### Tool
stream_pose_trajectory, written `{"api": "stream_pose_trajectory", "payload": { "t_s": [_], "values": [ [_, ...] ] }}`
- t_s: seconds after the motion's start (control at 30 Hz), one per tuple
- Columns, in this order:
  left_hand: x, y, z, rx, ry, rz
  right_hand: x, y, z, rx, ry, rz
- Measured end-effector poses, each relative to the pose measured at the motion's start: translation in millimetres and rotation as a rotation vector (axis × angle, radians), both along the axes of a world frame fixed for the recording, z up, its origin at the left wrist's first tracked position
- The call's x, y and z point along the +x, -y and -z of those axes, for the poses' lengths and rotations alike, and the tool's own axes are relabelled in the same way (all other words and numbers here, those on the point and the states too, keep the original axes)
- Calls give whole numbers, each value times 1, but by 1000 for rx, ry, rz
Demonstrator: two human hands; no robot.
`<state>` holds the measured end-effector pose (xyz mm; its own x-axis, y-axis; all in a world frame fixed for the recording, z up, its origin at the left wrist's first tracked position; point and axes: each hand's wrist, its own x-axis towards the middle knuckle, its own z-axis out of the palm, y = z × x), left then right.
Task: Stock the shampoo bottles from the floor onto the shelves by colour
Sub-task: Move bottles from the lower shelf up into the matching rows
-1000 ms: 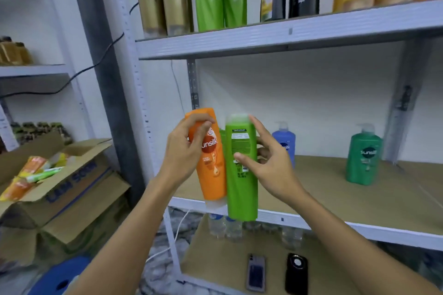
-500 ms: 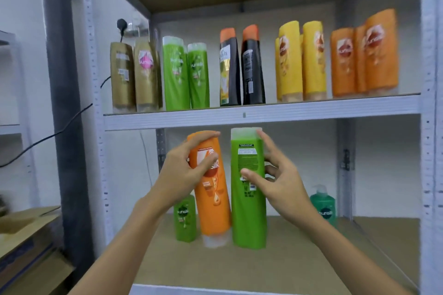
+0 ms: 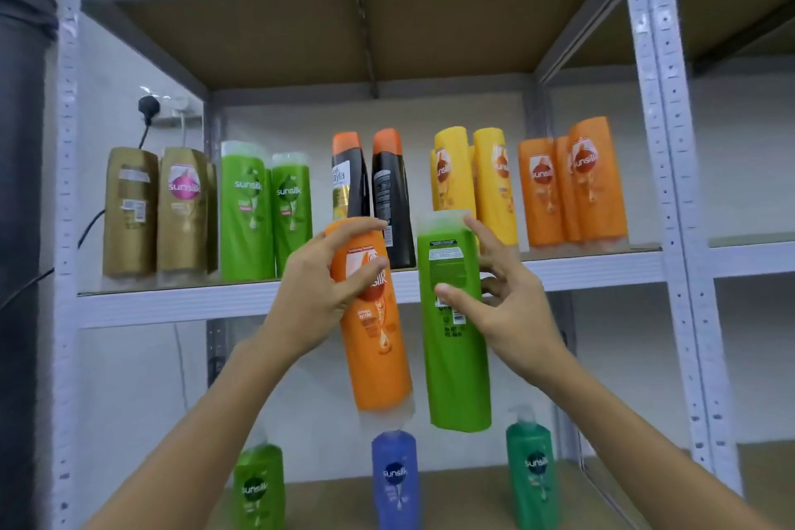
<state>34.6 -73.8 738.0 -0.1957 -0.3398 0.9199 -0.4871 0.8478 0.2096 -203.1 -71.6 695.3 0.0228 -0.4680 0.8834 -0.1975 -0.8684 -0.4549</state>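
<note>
The person's left hand (image 3: 320, 293) is wrapped round the upper part of an orange shampoo bottle (image 3: 373, 323), thumb across the label and fingers curled over the top, so the bottle hangs cap-down and leans a little to the right at its lower end. Just to the right of it, not quite touching, the right hand (image 3: 501, 301) pinches a green shampoo bottle (image 3: 455, 340) between the thumb on its back label and the fingers spread behind it; this bottle also hangs cap-down, close to upright. Both bottles are held in the air in front of the metal shelving (image 3: 662, 185), their tops level with the edge of the middle shelf. Below the two grips, on the lower shelf, stand three pump bottles: a light green one (image 3: 258, 486) under the left forearm, a blue one (image 3: 395, 482) right beneath the orange bottle, and a dark green one (image 3: 533, 478) below the right wrist. Behind and above the hands, the middle shelf carries bottles grouped by colour: gold bottles (image 3: 157, 211) far to the left, green bottles (image 3: 266, 211) just left of the left hand, black bottles with orange caps (image 3: 370, 181) straight behind the orange bottle, yellow bottles (image 3: 477, 181) behind the green one, and orange bottles (image 3: 572, 185) off to the right of the right hand. A black plug (image 3: 148, 105) sits in a wall socket up to the left.
</note>
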Motion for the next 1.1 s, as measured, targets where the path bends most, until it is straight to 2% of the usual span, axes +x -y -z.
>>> {"api": "stream_pose_trajectory", "payload": {
  "t_s": [0.23, 0.5, 0.8, 1.1],
  "values": [
    [-47, 23, -39, -33, 16, 54, -33, 14, -34, -45, 8, 98],
    [-72, 35, -54, -2, 44, 101, -45, 25, -53, -76, 2, 133],
    [2, 22, -83, -31, 68, -47, 24, 45, -81, -165, 16, 62],
    [95, 24, -132, -170, -45, -287, 135, 70, -149, -283, 67, 55]
  ]
}}
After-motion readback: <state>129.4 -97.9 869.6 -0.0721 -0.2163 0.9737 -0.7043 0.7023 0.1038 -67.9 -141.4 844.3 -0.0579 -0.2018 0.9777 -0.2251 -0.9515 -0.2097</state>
